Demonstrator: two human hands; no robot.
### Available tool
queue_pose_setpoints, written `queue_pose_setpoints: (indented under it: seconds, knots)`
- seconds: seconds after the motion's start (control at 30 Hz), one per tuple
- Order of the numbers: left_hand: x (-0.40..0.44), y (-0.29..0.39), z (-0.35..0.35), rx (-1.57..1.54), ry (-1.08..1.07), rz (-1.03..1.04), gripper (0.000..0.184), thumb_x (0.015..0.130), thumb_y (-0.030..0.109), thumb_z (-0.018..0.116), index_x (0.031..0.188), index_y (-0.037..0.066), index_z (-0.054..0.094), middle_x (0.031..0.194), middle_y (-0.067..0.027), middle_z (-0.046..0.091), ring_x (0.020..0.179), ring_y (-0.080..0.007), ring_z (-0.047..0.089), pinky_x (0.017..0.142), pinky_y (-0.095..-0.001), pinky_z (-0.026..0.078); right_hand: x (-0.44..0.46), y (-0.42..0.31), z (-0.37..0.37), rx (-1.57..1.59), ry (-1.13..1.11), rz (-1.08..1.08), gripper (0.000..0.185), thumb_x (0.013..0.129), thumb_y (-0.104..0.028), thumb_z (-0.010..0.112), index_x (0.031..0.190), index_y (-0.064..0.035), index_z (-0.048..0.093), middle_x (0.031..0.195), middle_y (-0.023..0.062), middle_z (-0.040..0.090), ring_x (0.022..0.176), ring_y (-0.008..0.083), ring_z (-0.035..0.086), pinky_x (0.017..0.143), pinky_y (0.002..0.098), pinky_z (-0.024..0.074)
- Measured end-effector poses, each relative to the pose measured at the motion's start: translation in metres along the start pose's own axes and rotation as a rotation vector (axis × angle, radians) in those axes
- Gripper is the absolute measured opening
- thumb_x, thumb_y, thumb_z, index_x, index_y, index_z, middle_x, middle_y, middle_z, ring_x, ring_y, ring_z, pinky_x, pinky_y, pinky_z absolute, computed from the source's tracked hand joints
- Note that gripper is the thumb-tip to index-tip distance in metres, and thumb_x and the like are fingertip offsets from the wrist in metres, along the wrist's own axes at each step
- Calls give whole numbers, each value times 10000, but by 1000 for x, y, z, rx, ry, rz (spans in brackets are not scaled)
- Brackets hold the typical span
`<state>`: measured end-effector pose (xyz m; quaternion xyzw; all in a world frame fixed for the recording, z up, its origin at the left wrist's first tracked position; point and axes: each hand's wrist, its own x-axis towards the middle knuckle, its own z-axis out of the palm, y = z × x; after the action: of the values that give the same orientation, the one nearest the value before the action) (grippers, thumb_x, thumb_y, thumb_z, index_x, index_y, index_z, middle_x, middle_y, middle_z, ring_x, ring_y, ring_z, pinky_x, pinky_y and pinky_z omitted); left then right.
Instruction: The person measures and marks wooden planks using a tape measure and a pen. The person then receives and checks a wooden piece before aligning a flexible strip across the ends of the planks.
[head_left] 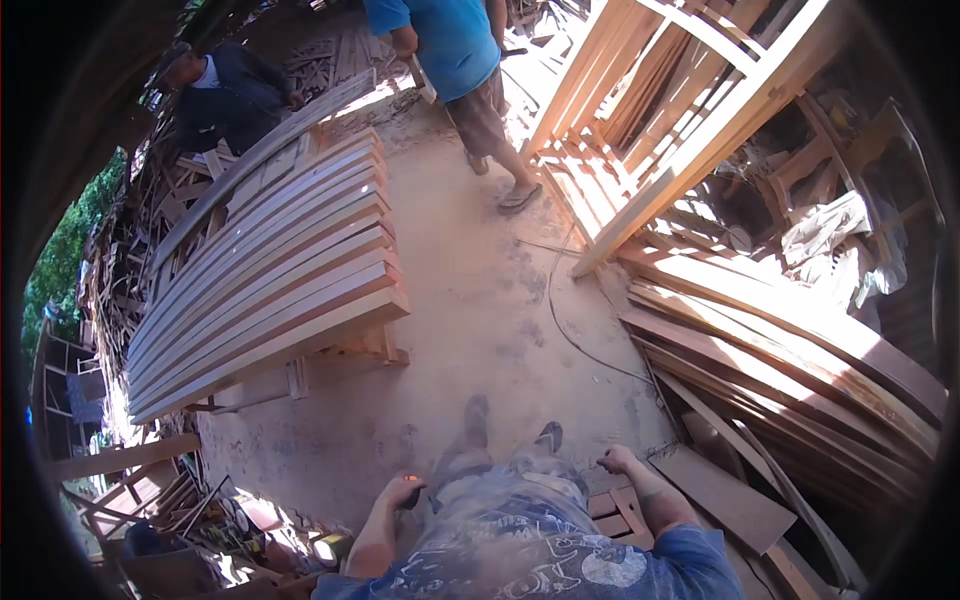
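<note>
My left hand (404, 490) hangs low beside my left hip, its fingers curled round something small and dark, with a bright orange spot at the top. What it is cannot be made out. On the other side, my right hand (617, 460) is held out from my body with the fingers curled in, and nothing shows in it. Nearest to this hand is a flat brown board (725, 497) on the right. Long pale beams (270, 270) lie side by side on a support at the left, out of reach of my left hand.
A person in a blue shirt (445, 45) stands ahead; another person in dark clothes (225, 95) is at the upper left. A wooden frame (700, 140) stands at the upper right above stacked planks (790, 370). A thin cable (560, 320) curves across the dusty floor (460, 270).
</note>
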<state>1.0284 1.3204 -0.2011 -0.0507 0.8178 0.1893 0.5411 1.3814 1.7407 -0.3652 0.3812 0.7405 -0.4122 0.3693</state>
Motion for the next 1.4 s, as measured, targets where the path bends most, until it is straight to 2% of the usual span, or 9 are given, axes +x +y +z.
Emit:
queue_pose_setpoints:
  seconds: [0.17, 0.4, 0.63, 0.73, 0.83, 1.07, 1.13, 1.17, 1.4]
  knots:
    - [-2, -73, 6, -129, 271, 99, 351, 726, 298, 739, 920, 14, 665, 727, -68, 624, 665, -158, 599, 595, -337, 493, 30, 12, -53, -38, 161, 21, 246, 787, -249, 669, 819, -7, 694, 704, 107, 694, 633, 204, 686, 604, 343, 567]
    - [16, -141, 12, -265, 156, 96, 321, 743, 337, 716, 850, 37, 675, 662, -28, 572, 564, -132, 569, 488, -329, 450, 26, -77, -62, 611, 158, 107, 168, 811, -168, 602, 906, -41, 656, 771, 98, 648, 593, 233, 658, 521, 363, 532]
    - [-1, -212, -16, -455, 115, 18, 576, 706, 422, 732, 1124, 43, 613, 897, -140, 645, 724, -221, 639, 539, -381, 511, 50, -211, 68, 149, -32, 43, 276, 830, -253, 620, 1008, -48, 663, 820, 88, 683, 690, 215, 681, 560, 333, 553]
    - [-45, -249, -33, -324, 164, 241, 509, 727, 366, 714, 1098, 34, 610, 920, -124, 646, 752, -213, 637, 580, -367, 511, 63, -260, 127, 29, -144, -77, 290, 822, -290, 597, 959, -42, 661, 855, 103, 668, 679, 221, 655, 578, 373, 552]
    - [-98, -272, -48, -330, 184, 327, 334, 769, 269, 679, 999, 35, 615, 860, -90, 626, 739, -191, 619, 604, -359, 500, 76, -302, 157, -1048, -56, -923, 239, 897, -280, 583, 985, -76, 672, 913, 112, 652, 865, 212, 646, 710, 342, 543]
    - [-66, -384, -26, -1272, 325, 9, 84, 850, 131, 612, 839, 48, 612, 760, -44, 579, 731, -157, 583, 647, -366, 487, 77, -396, 163, -493, -51, -286, 275, 853, -302, 584, 898, -54, 695, 801, 117, 654, 728, 212, 638, 595, 369, 527]
    - [-54, -403, -12, -1908, 158, -145, 78, 867, 118, 595, 821, 55, 602, 745, -39, 560, 732, -151, 570, 652, -373, 486, 91, -422, 156, -391, -57, -198, 300, 814, -308, 598, 859, -32, 704, 724, 125, 669, 619, 218, 652, 521, 374, 526]
    - [-54, -408, -2, -1988, 1, 61, 69, 872, 124, 590, 850, 58, 584, 736, -33, 548, 716, -142, 563, 626, -363, 484, 93, -435, 156, -409, -62, -220, 301, 819, -311, 590, 845, -34, 705, 699, 117, 663, 607, 211, 649, 518, 366, 525]
    - [-45, -409, 0, -1632, 37, -39, 64, 877, 118, 585, 893, 67, 550, 721, -26, 530, 683, -139, 554, 589, -344, 478, 75, -547, 197, -717, -106, -527, 358, 832, -365, 548, 867, -47, 711, 773, 129, 688, 706, 251, 672, 645, 380, 540]
